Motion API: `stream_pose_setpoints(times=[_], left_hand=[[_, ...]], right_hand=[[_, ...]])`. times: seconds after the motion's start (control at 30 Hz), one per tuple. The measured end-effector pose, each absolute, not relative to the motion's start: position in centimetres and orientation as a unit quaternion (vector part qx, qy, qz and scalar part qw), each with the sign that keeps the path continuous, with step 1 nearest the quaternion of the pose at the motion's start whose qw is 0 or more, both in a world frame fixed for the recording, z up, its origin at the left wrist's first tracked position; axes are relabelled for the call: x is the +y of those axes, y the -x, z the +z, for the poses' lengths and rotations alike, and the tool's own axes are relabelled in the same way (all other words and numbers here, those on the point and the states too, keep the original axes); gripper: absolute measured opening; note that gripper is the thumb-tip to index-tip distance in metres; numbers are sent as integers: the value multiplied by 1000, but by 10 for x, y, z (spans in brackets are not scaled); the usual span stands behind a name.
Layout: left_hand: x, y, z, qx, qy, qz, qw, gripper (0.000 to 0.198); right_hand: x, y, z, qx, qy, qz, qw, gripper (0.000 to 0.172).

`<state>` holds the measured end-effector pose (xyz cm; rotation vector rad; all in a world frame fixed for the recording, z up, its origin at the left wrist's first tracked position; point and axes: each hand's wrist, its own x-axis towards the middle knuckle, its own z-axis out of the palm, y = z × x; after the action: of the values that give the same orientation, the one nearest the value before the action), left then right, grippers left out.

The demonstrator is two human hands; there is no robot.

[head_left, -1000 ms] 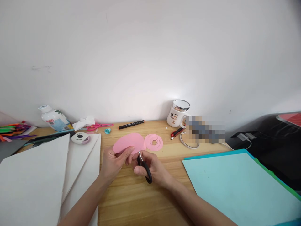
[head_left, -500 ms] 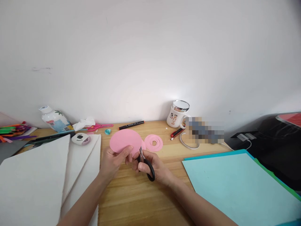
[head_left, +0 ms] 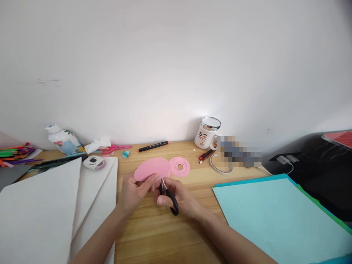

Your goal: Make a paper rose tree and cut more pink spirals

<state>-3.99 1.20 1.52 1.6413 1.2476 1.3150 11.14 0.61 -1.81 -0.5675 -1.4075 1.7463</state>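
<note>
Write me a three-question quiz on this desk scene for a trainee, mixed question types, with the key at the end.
1. What tool does the right hand hold?
2. True or false: in the picture, the white mug stands to the right of the black marker.
3. Fill in the blank: the left hand holds a paper piece coloured ____.

Key:
1. Black-handled scissors.
2. True.
3. Pink.
</note>
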Motion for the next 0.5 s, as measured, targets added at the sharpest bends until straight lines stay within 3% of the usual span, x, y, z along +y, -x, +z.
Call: stream_pose_setpoints(times=[0.5], left_hand=[[16, 47, 3, 488, -583, 529, 378, 36]], right_hand=[[8, -113, -23, -549, 273, 655, 441, 45]])
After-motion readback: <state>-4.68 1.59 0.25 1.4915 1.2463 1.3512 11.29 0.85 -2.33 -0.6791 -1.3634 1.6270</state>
